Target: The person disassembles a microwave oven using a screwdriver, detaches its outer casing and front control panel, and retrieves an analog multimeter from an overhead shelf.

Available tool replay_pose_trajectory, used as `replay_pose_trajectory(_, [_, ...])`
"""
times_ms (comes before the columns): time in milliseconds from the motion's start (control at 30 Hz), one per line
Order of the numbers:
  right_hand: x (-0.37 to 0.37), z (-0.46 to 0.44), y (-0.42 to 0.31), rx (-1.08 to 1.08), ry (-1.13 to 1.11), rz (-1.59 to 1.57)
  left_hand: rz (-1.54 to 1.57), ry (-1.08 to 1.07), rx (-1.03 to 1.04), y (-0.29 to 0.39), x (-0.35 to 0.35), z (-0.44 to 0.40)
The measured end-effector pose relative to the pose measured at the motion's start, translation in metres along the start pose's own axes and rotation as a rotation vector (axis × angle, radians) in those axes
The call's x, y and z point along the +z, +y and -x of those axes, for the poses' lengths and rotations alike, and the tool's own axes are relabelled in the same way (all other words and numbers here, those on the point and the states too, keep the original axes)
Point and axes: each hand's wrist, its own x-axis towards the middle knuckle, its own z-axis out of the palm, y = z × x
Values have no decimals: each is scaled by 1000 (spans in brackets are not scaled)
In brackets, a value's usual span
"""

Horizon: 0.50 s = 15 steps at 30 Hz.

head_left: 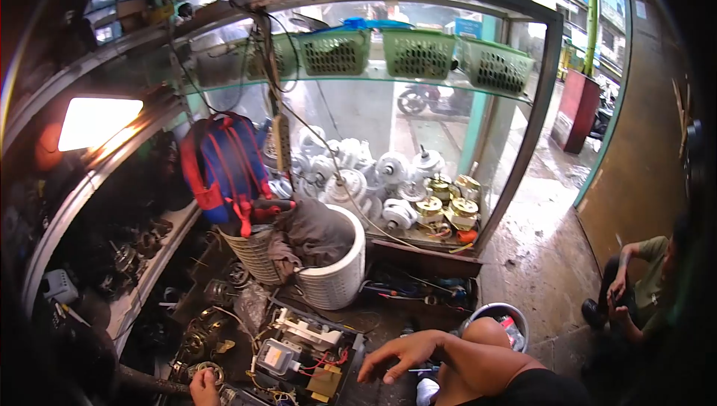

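Note:
My left hand (204,389) is at the bottom edge, its fingers closed at a round metal motor part (212,369). Part of the grip is cut off by the frame. My right hand (401,355) hangs relaxed beside my bent knee, fingers apart and holding nothing. Between the hands lies an opened appliance chassis (357,346) with a pale boxy component (278,357), red wires and a yellowish transformer-like block (324,382). More coil-like motor parts (198,339) lie beyond my left hand.
A white woven basket (332,286) holds dark cloth, beside a blue-red backpack (228,163). The glass cabinet has green baskets (420,53) above white and gold motors (347,186). A tool box (418,290), a bucket (523,324) and a seated person (642,286) are rightward.

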Motion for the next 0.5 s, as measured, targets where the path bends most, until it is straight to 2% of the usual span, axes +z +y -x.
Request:
replay_pose_trajectory(100, [4, -7, 1, -25, -32, 21, 27, 59, 85, -44, 2, -19])
replay_pose_trajectory(133, [3, -9, 3, 3, -46, 25, 51, 49, 66, 3, 6, 2])
replay_pose_trajectory(200, [3, -14, 8, 2, -51, 42, 11, 3, 129, -5, 2, -6])
replay_pose_trajectory(233, [3, -16, 7, 11, -63, 31, -13, 137, 150, 2, 8, 4])
replay_pose_trajectory(267, [3, -18, 13, 33, -58, 5, -32, 69, 86, -35, 0, -16])
replay_pose_trajectory(333, [3, -22, 17, 49, -76, 19, -39, 106, 84, 9, 5, 10])
replay_pose_trajectory(400, [2, -26, 18, 75, -94, 38, 45, 184, 136, -5, 9, 5])
replay_pose_trajectory(500, [2, -31, 18, 56, -107, 51, 4, 173, 115, 0, 3, 10])
